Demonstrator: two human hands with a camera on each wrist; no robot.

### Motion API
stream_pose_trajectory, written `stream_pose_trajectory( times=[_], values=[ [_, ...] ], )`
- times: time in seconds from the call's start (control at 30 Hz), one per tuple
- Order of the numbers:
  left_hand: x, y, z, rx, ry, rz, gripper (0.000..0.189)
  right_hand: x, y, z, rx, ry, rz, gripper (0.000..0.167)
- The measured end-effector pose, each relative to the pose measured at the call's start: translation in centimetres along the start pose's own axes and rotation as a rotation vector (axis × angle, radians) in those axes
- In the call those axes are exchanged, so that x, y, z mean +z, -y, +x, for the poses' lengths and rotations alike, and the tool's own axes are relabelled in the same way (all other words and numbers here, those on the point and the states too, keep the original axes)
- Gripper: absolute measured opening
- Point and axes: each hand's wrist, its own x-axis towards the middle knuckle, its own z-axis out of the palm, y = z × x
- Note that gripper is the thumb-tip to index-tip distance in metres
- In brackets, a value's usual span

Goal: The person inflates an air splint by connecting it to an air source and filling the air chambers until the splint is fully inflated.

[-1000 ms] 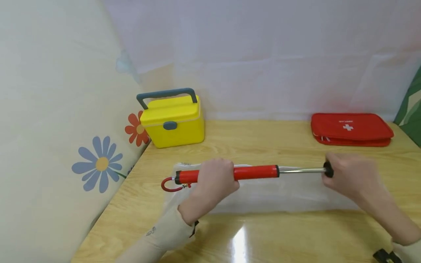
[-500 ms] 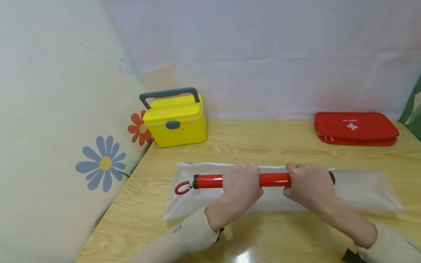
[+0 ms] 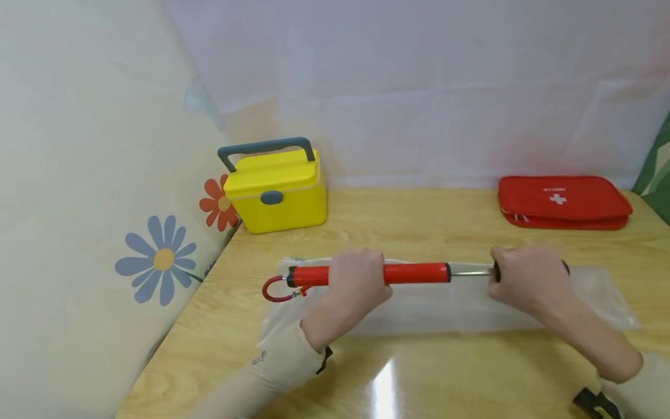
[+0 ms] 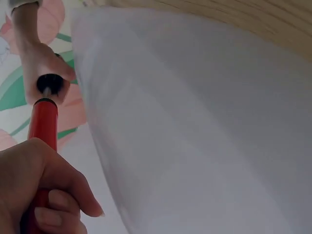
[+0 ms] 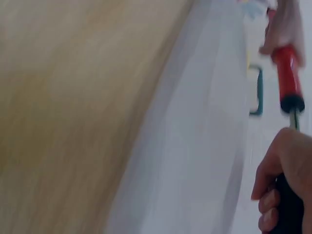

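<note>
A red hand pump lies level across the head view, above a translucent plastic bag. My left hand grips its red barrel near the middle. At the other end, my right hand holds the black handle, its fingers curled round it in the right wrist view. A length of bare metal rod shows between barrel and handle. From the barrel's left end, a short red hose loops back to a small fitting.
On the wooden table, a yellow box with a grey-blue handle stands at the back left. A red first aid pouch lies at the back right. Behind them hangs a pale sheet; a flowered cloth covers the left side.
The right hand pushed the pump's handle in against the barrel, then drew it back out to the right, baring the rod again. The left hand shifted right, then back left, with the barrel.
</note>
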Motion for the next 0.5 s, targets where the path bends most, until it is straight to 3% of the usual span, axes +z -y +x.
stream_pose_trajectory(
  times=[0.13, 0.3, 0.4, 0.5],
  values=[
    [0.2, -1.5, 0.2, -0.018, 0.005, 0.021, 0.032, -0.1, 3.3, 0.4, 0.038, 0.118, 0.014, 0.029],
    [0.5, -3.3, 0.0, -0.056, 0.072, 0.025, 0.031, 0.3, 5.9, 1.2, 0.041, 0.188, 0.000, 0.025],
    [0.5, -3.8, 0.0, -0.036, 0.087, 0.036, 0.032, 0.5, 6.3, 1.3, 0.030, 0.211, 0.021, 0.024],
    [0.2, -3.2, 0.0, -0.002, 0.088, 0.006, 0.029, 0.6, 5.0, 1.1, 0.006, 0.210, 0.083, 0.022]
  ],
)
